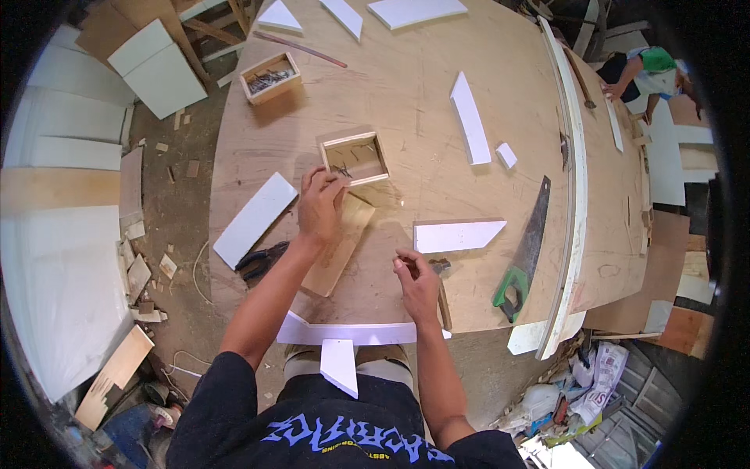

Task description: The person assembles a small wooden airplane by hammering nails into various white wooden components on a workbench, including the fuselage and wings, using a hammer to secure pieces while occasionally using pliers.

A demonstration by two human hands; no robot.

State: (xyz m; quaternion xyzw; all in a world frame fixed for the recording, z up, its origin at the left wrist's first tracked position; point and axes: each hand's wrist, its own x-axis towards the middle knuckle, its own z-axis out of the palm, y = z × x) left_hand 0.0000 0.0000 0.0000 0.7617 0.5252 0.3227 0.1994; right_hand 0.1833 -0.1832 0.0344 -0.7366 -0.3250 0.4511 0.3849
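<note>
Nail box (367,180) on the bench (375,74), at the brown plank's (340,254) far end; left hand (320,209) half-curled against it, grip unclear; right hand (419,285), right of the plank, loosely pinched, contents unclear; reaching in, seemingly, next calling for a neat fingertip pinch

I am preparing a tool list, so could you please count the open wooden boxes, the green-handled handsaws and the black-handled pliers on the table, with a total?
Open wooden boxes: 2
Green-handled handsaw: 1
Black-handled pliers, partly hidden by the left forearm: 1
Total: 4
</note>
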